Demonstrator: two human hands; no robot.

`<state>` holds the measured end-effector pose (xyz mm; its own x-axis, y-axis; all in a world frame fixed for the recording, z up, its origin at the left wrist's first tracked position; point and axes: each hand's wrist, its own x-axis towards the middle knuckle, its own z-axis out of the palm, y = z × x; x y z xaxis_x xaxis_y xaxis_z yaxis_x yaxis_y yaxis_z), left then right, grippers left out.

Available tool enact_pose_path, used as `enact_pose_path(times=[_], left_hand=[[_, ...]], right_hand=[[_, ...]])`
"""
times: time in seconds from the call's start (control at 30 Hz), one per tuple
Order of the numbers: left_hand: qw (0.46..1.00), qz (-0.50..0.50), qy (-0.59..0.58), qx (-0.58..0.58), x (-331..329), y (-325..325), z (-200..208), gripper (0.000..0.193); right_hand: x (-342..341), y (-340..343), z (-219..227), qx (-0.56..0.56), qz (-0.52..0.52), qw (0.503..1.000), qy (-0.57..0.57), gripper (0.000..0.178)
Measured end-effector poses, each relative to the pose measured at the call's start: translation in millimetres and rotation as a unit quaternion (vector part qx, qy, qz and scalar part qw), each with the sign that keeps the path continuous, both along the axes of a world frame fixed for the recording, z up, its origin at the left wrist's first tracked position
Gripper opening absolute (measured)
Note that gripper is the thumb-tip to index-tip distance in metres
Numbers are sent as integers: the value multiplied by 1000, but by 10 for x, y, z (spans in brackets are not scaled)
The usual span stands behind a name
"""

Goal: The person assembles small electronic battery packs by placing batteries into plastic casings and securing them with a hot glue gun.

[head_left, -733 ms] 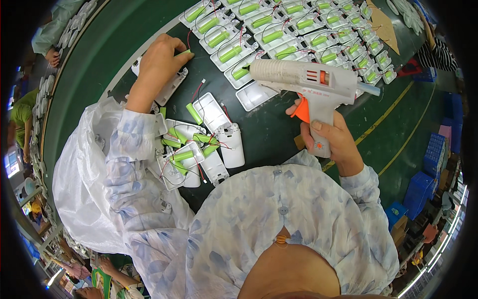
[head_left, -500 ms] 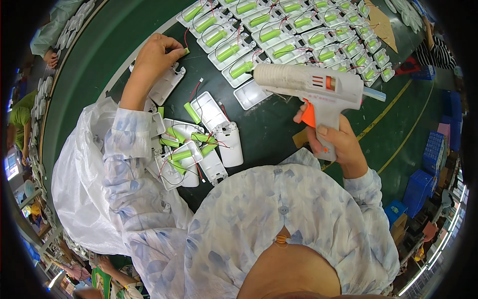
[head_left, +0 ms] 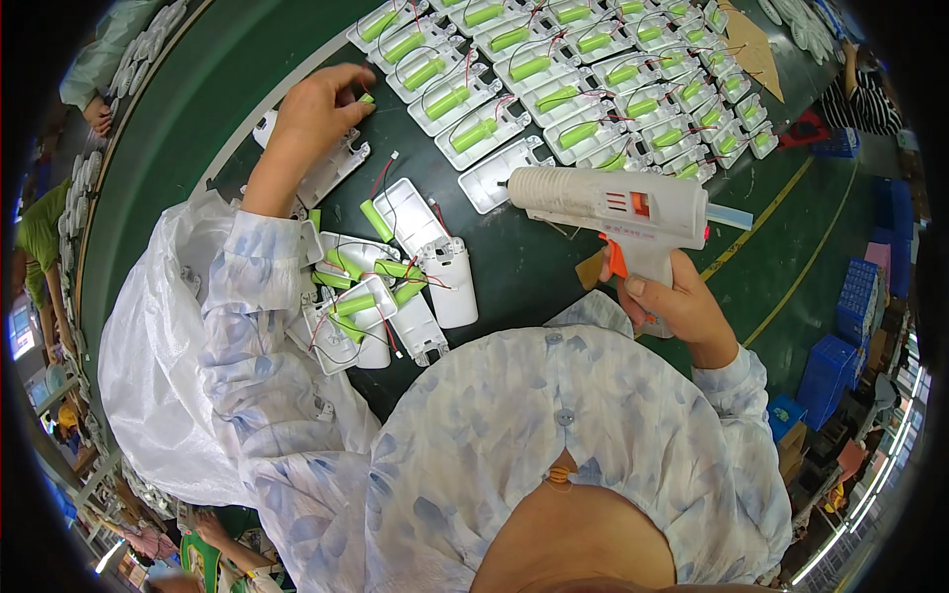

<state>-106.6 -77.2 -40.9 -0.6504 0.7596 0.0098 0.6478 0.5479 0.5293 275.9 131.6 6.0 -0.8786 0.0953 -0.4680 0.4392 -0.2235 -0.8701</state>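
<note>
My right hand (head_left: 676, 304) grips a white hot glue gun (head_left: 603, 203) by its handle, fingers by the orange trigger. A glue stick (head_left: 730, 216) pokes out of its back. The nozzle points left, over or against a white plastic shell (head_left: 491, 180) with no battery in it. At the far left my left hand (head_left: 314, 117) is closed on a green cylindrical battery (head_left: 367, 99), of which only an end shows. Below this hand lies another white shell (head_left: 334, 170), partly covered by it.
Rows of white shells with green batteries (head_left: 529, 68) and thin wires fill the far side. A loose pile of shells (head_left: 450, 282) and batteries lies near me. A translucent plastic bag (head_left: 158, 366) sits at left, and a sheet of brown cardboard (head_left: 753, 54) at far right.
The glue gun has moved down and slightly right, from the nearest filled shell to the shell without a battery. My left hand stays nearly in place, its fingers shifted slightly.
</note>
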Motion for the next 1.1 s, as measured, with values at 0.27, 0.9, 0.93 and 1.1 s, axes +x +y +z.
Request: enact_pose_path(times=[0.27, 0.9, 0.93, 1.1], left_hand=[[986, -91, 141, 5, 123, 11, 160, 12], [931, -272, 185, 156, 1237, 632, -8, 4], [932, -269, 189, 155, 1242, 634, -17, 4], [937, -263, 178, 142, 1206, 584, 32, 9]], right_hand=[[76, 25, -40, -3, -23, 1000, 1, 39], [170, -92, -31, -34, -79, 996, 24, 53], [178, -86, -55, -40, -81, 996, 23, 52], [159, -94, -91, -42, -89, 995, 32, 47]])
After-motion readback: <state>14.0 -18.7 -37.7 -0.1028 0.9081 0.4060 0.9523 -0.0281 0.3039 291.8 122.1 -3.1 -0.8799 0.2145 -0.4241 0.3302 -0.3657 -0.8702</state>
